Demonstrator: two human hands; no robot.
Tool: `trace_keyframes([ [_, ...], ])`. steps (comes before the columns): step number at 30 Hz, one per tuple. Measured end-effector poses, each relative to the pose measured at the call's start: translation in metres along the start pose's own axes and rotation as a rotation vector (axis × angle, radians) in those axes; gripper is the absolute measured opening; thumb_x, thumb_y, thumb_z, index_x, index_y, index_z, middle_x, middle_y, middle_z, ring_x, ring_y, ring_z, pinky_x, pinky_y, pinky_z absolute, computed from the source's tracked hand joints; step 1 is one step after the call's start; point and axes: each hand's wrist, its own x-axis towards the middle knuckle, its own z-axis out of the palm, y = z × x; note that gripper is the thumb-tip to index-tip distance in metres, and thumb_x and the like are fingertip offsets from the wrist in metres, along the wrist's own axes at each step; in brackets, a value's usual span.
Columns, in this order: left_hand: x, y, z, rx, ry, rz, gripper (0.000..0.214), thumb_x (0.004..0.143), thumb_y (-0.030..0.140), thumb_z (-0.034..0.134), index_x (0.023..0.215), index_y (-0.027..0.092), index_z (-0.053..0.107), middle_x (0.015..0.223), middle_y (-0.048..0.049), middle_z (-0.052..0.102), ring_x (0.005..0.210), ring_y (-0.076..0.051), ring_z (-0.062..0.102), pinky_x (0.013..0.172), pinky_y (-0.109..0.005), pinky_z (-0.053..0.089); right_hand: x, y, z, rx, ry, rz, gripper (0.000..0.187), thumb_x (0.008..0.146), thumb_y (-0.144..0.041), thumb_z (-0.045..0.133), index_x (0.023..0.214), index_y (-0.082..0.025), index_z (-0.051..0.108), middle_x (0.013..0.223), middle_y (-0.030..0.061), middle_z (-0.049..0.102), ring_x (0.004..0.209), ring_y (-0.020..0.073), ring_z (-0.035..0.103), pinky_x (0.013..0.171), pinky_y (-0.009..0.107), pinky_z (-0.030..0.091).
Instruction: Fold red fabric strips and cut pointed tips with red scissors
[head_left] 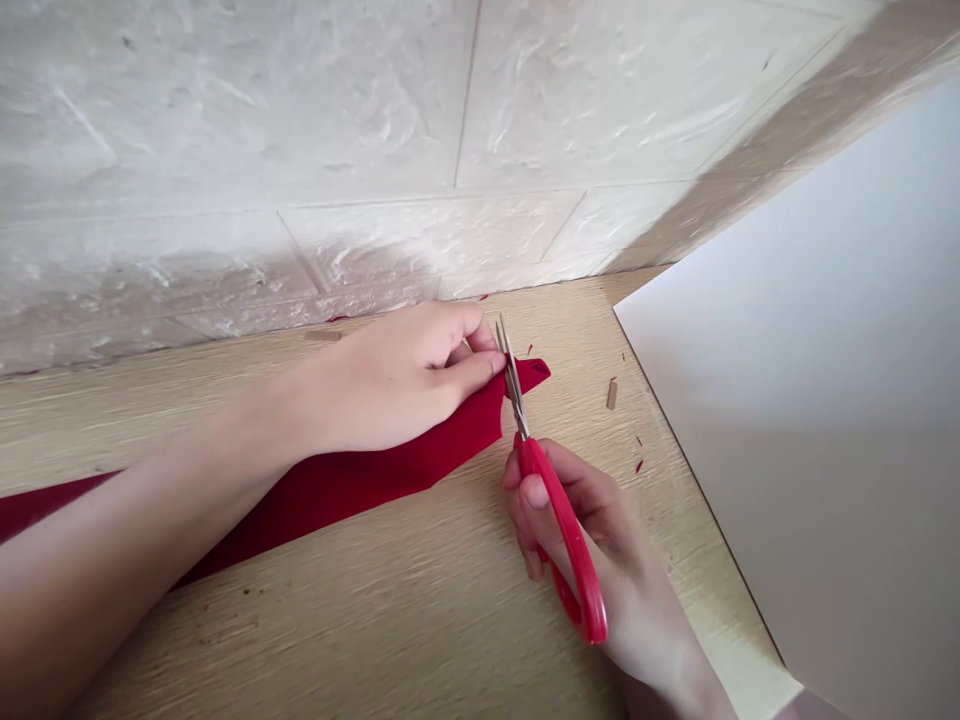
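Observation:
A long strip of red cloth [352, 485] lies across the wooden tabletop [390, 610], running from the left edge to near the wall. My left hand [397, 375] pinches the cloth's far end between thumb and fingers. My right hand [592, 535] grips red-handled scissors [559, 515], fingers through the loops. The metal blades [512, 378] point away from me and bite into the cloth right beside my left thumb. A small red tip of cloth [534, 372] sticks out to the right of the blades.
A white textured brick-pattern wall [300, 150] rises just behind the table. A large white board [825, 400] covers the right side. Tiny red snippets [639, 465] and a small brown scrap [612, 394] lie near the board's edge.

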Motion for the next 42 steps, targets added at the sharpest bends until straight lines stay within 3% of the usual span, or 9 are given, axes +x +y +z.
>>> trace_keyframes([
  [5, -0.002, 0.002, 0.004, -0.011, 0.026, 0.018, 0.026, 0.099, 0.046, 0.049, 0.09, 0.025, 0.061, 0.055, 0.0057, 0.054, 0.045, -0.012, 0.043, 0.046, -0.026, 0.031, 0.0, 0.001, 0.002, 0.051, 0.005, 0.01, 0.05, 0.09, -0.07, 0.064, 0.078, -0.023, 0.052, 0.06, -0.0063, 0.044, 0.051, 0.0092, 0.039, 0.048, 0.026, 0.03],
  [16, -0.001, 0.002, 0.012, 0.011, 0.126, 0.093, 0.024, 0.101, 0.039, 0.049, 0.088, 0.023, 0.06, 0.064, 0.0052, 0.064, 0.048, -0.01, 0.046, 0.052, -0.028, 0.034, 0.0, 0.003, 0.013, 0.04, 0.026, -0.063, 0.043, 0.098, -0.062, 0.057, 0.081, -0.023, 0.053, 0.061, -0.005, 0.047, 0.054, 0.0101, 0.04, 0.052, 0.027, 0.032],
  [27, -0.002, 0.0, 0.012, -0.024, 0.122, 0.09, 0.025, 0.101, 0.041, 0.048, 0.089, 0.022, 0.059, 0.07, 0.0042, 0.069, 0.051, -0.01, 0.05, 0.051, -0.028, 0.033, 0.002, 0.007, 0.013, 0.004, 0.045, -0.076, 0.044, 0.098, -0.063, 0.057, 0.08, -0.023, 0.051, 0.063, -0.0045, 0.047, 0.055, 0.0107, 0.04, 0.051, 0.028, 0.034],
  [36, -0.001, 0.0, 0.013, 0.014, 0.142, 0.084, 0.024, 0.101, 0.039, 0.049, 0.086, 0.022, 0.059, 0.064, 0.0057, 0.064, 0.048, -0.009, 0.046, 0.048, -0.027, 0.033, 0.002, 0.007, 0.014, 0.014, 0.059, -0.081, 0.043, 0.098, -0.063, 0.056, 0.082, -0.023, 0.055, 0.058, -0.0049, 0.047, 0.054, 0.0109, 0.039, 0.051, 0.028, 0.032],
  [42, -0.002, 0.002, 0.013, 0.023, 0.092, 0.083, 0.027, 0.102, 0.042, 0.047, 0.088, 0.023, 0.06, 0.064, 0.0052, 0.065, 0.046, -0.009, 0.046, 0.047, -0.027, 0.031, 0.002, 0.011, 0.017, 0.026, 0.085, 0.011, 0.042, 0.095, -0.065, 0.061, 0.09, -0.024, 0.06, 0.052, -0.0073, 0.045, 0.047, 0.0107, 0.036, 0.047, 0.029, 0.03],
])
